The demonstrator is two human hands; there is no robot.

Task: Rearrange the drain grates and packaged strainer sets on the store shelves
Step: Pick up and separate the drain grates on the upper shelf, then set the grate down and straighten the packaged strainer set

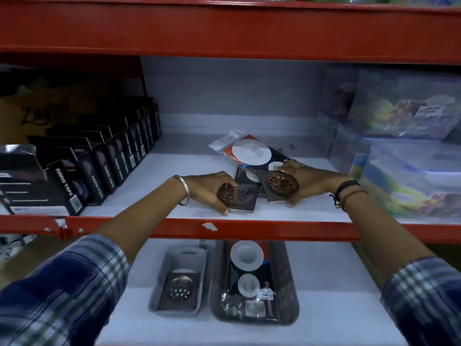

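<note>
On the middle white shelf [154, 193], my left hand [209, 188] grips a square dark drain grate [240, 197] lying flat near the front edge. My right hand [303, 181] holds a second square drain grate [280, 184], tilted up off the shelf. Behind them lie packaged strainer sets [249, 149] in clear bags, partly under my right hand. On the lower shelf, a grey tray [162, 290] holds another drain grate [180, 289], and a dark tray [284, 283] beside it holds a packaged strainer set [249, 273].
Black nano tape boxes [99, 168] line the left of the middle shelf. Clear plastic containers [409, 166] are stacked at the right. A red shelf rail [249, 232] runs across under my forearms, and another red beam [224, 28] is overhead.
</note>
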